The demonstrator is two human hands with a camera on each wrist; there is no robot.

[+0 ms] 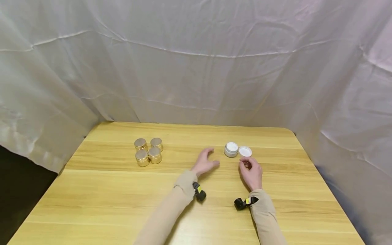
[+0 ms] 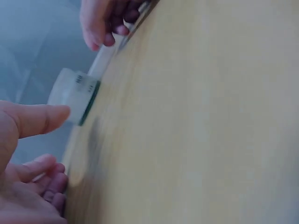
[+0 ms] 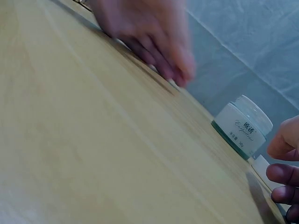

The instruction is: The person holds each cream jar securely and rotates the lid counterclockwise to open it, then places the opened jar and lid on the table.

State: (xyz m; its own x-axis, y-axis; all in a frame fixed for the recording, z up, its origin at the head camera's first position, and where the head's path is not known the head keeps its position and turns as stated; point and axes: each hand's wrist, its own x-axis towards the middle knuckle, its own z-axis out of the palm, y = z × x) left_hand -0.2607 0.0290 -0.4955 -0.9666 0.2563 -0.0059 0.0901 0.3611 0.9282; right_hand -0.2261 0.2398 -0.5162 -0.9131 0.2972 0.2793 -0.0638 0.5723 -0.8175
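Note:
A white cosmetic jar (image 1: 231, 151) with a green base stands upright at the back right. Its printed label and clear upper rim show in the right wrist view, where the jar (image 3: 240, 127) has no outer cap. Right beside it lies a low, round white lid (image 1: 245, 151). My left hand (image 1: 206, 164) is left of the jar, thumb and fingers spread apart, holding nothing. Close at the near side of the lid is my right hand (image 1: 252, 173), its fingers loosely bent; whether the fingertips touch the lid is unclear.
Several gold-lidded jars (image 1: 148, 152) stand in a tight group at the back left. The wooden table (image 1: 196, 217) ends at a pale curtain (image 1: 196, 81) behind and on both sides. Black wrist cameras (image 1: 200, 195) sit on both sleeves.

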